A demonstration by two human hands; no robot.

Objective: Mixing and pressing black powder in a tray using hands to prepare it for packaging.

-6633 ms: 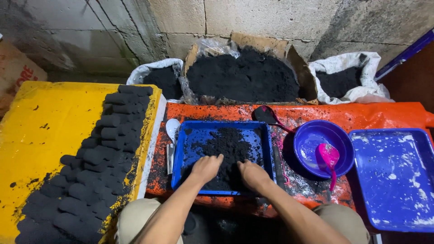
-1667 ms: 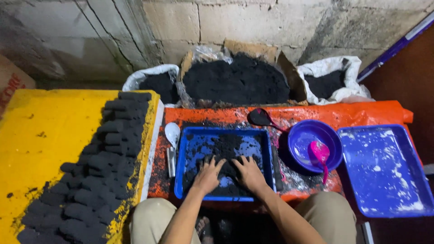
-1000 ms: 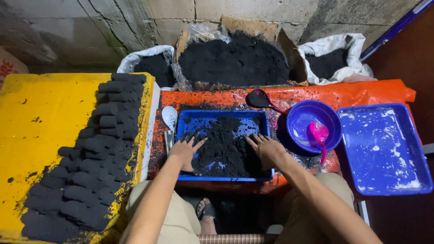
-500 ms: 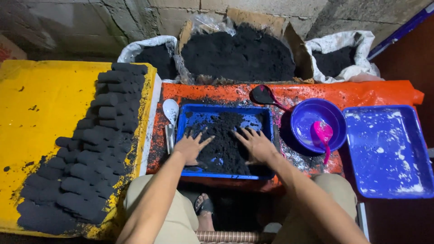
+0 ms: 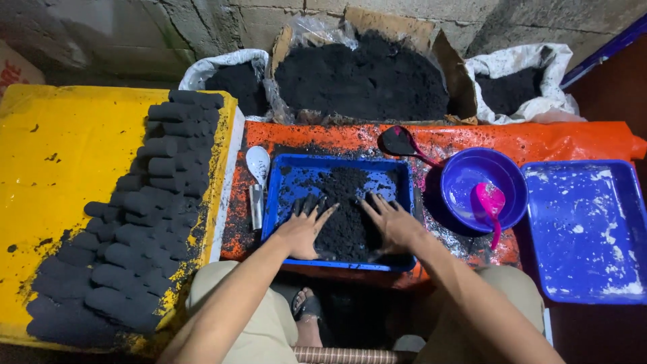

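At the nine o'clock side lies a yellow board (image 5: 74, 175), and along its right half sit rows of black cylindrical briquettes (image 5: 145, 222), packed close and running from about eleven o'clock down to seven. Just right of them, on the orange-covered table (image 5: 573, 141), a white spoon (image 5: 257, 164) rests with its bowl toward twelve o'clock, touching the left wall of a blue tray (image 5: 337, 164).

The blue tray sits at the centre and holds a mound of black powder (image 5: 350, 212). The left hand (image 5: 301, 229) lies flat on the powder at the tray's seven o'clock part, fingers (image 5: 310, 205) spread wide and blackened, pointing toward twelve; it grips nothing. The right hand (image 5: 395, 224) lies at the tray's five o'clock part, palm down, fingers splayed toward eleven o'clock, likewise closed on nothing. The mound stands between the two hands and touches both.

Toward twelve o'clock, against the block wall, a cardboard box (image 5: 404, 34) is heaped with dark powder, flanked by a white sack (image 5: 216, 64) at eleven o'clock and another white sack (image 5: 532, 67) at one o'clock, each holding the same dark stuff. A black scoop (image 5: 399, 141) lies just beyond the tray's upper right corner. At three o'clock a purple bowl (image 5: 472, 175) holds a pink scoop (image 5: 488, 202), and farthest right rests a second blue tray (image 5: 586, 229) smeared with white.
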